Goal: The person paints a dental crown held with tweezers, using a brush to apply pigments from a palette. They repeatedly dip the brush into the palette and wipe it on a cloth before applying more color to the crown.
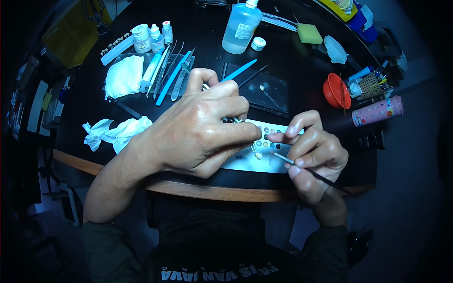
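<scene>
My left hand (203, 122) is closed around a metal tool, whose shaft shows between the fingers. Below its fingertips, near the tool's thin tips, is a small pale tooth-like piece (258, 155). In my right hand (314, 155) a thin dark-handled brush (288, 160) is pinched, its tip pointing left toward the piece and a short gap from it. Beneath both hands lies a white palette sheet (236, 163) with rows of small coloured dots (272, 145). The rest of the metal tool is hidden by my left hand.
A dark slab (278, 89) lies behind the hands. Further back stand a large bottle (241, 28) and small jars (141, 38). Blue-handled tools (166, 89) and crumpled tissue (123, 132) are at left. A red bowl (334, 89) and pink cylinder (377, 112) stand at right.
</scene>
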{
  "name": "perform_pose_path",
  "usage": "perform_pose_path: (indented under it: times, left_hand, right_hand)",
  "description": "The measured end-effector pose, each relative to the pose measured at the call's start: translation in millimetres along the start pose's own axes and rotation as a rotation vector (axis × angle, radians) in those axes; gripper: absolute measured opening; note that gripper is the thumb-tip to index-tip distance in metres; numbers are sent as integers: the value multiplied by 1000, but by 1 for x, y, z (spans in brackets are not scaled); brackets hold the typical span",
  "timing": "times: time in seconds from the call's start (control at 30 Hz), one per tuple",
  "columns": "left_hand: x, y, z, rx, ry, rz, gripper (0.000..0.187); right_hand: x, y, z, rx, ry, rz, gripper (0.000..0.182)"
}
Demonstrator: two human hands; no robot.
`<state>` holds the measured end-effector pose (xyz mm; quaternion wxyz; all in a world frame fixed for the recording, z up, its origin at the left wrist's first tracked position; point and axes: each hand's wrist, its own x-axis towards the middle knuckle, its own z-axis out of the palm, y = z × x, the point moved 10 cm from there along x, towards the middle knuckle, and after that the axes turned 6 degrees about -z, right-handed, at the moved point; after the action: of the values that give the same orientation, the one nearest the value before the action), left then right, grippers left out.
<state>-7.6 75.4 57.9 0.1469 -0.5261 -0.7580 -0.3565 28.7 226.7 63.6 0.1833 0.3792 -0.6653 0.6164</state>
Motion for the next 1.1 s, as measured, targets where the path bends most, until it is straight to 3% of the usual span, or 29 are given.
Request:
perform_pose_path:
  times: [0.07,0.17,0.27,0.37,0.47,1.1]
  left_hand:
    - [1,-2,-3,33,-2,-17,24]
    - [0,-6,-6,100,16,-40,26]
    - [0,-9,-6,138,11,-52,25]
    - [1,-8,-5,154,-1,-70,24]
    - [0,-10,-6,174,0,-89,23]
    - [0,-10,-6,171,-5,-102,21]
  right_hand:
    - [0,2,-19,-88,72,25,11]
    - [-4,21,-46,-187,-25,161,11]
    - [-20,43,-62,-206,15,443,7]
    - [-26,51,-64,-273,-90,446,4]
    - [-33,60,-64,-319,-78,544,1]
    - [-35,67,-61,-390,-85,622,3]
